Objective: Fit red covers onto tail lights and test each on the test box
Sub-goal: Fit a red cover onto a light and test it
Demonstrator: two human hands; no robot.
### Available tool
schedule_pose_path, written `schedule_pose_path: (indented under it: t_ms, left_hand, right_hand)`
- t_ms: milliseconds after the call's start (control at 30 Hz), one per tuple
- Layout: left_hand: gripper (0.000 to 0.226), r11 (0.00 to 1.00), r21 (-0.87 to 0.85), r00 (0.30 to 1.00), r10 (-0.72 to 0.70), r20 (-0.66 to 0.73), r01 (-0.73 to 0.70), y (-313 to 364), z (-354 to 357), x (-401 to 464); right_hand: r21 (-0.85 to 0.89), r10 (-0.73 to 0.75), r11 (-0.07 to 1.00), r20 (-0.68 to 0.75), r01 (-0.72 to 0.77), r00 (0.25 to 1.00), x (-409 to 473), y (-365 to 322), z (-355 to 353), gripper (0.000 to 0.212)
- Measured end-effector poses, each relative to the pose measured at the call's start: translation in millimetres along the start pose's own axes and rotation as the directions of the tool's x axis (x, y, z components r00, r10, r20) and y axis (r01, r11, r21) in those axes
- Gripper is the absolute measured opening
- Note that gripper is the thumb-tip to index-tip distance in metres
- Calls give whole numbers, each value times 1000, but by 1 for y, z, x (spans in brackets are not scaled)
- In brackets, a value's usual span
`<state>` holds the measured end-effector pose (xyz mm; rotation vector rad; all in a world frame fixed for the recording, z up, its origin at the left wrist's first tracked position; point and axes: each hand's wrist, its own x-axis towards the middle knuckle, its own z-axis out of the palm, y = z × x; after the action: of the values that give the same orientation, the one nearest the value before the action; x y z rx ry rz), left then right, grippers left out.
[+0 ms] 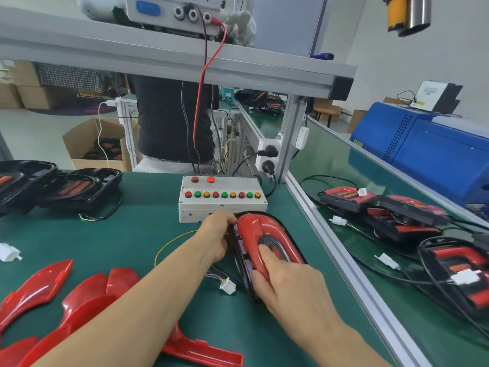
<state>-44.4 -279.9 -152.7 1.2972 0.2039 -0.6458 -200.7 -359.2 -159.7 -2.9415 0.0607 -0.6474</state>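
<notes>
Your bench [148, 234] is dark green, with glossy red covers [87, 295] at seven o'clock. At twelve o'clock your white test box [222, 205] shows red, green and amber buttons; black tail lights [60, 186] sit at ten.

both arms reach forward; the left hand [215, 238] and the right hand [288, 280] grip the tail light [239, 250].
</notes>
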Motion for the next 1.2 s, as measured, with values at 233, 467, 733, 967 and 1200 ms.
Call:
schedule_pose_path:
  t_ms: [233, 467, 733, 967, 1200]
  left_hand:
    - [20, 988, -157, 999, -6, 52, 14, 0, 1, -12]
    - [18, 977, -208, 997, 61, 53, -49, -12, 7, -17]
    - [29, 976, -60, 962, 216, 165, -208, -12, 4, -23]
    - [37, 934, -226, 953, 297, 61, -277, 5, 0, -30]
    - [20, 917, -382, 984, 158, 82, -115, 8, -14, -32]
  right_hand:
    - [-237, -21, 971, 12, 23, 1000, 1, -15, -10, 42]
    - [-276, 26, 961, -8, -27, 1000, -4, -21, -4, 52]
    - [-261, 38, 964, -63, -54, 997, -7, -23, 6, 58]
    - [216, 251, 940, 85, -264, 964, -25, -7, -16, 48]
    - [651, 380, 174, 648, -739, 660, -33, 9, -10, 61]
